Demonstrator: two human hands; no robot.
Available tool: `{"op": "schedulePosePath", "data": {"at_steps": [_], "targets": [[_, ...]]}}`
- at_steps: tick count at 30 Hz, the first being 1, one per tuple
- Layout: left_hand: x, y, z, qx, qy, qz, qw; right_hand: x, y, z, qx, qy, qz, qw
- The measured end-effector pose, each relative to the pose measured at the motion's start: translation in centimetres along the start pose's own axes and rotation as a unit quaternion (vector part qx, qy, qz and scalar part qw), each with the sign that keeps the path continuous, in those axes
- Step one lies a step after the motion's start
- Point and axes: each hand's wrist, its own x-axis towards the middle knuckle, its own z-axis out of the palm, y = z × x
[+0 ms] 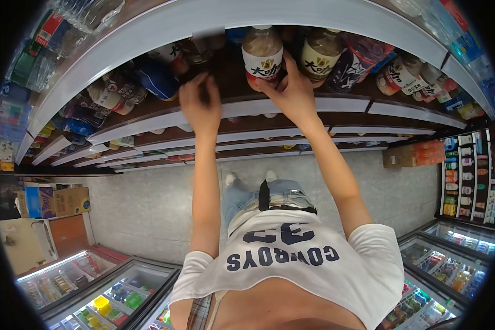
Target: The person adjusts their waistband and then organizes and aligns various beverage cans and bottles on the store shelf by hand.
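My right hand [292, 94] grips the lower part of a bottle [263, 55] with a white label, dark lettering and a red lower band. The bottle stands upright at the front of a brown shelf. Just right of it, close to my fingers, is a similar bottle with a cream label [320, 58]. My left hand [201, 103] is at the shelf edge, somewhat blurred, its fingers loosely curled and apart with nothing visible in them. A blue package [157, 77] lies to its left. Darker bottles [195, 50] stand behind it in shadow.
More drinks, including purple-wrapped bottles [353, 63], line the shelf. A white shelf rail [148, 36] runs above, with lower shelves beneath. Cartons [415, 155] sit on the floor at right. Glass-topped chest coolers [121, 294] stand behind me, and boxes [58, 202] are at left.
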Motion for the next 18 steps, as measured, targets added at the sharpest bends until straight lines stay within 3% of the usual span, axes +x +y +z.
{"op": "schedulePosePath", "data": {"at_steps": [6,8,9,12,18], "targets": [[0.3,-4.4,-5.2,0.074,0.137,-0.016,0.988,1.2,-2.5,4.0,-0.045,-0.060,0.043,0.996],[0.7,-6.3,-5.4,0.025,0.113,-0.037,0.993,1.3,-4.1,6.3,-0.022,-0.083,0.057,0.995],[1.0,-6.7,-5.3,-0.022,0.109,-0.055,0.992,1.3,-4.3,8.2,0.022,-0.030,0.007,0.999],[2.1,-8.3,-5.5,-0.099,0.075,-0.065,0.990,0.9,-5.4,11.4,0.098,-0.052,0.034,0.993],[3.7,-9.1,-6.2,-0.108,0.026,-0.054,0.992,0.0,-6.9,12.3,0.042,-0.007,0.064,0.997]]}}
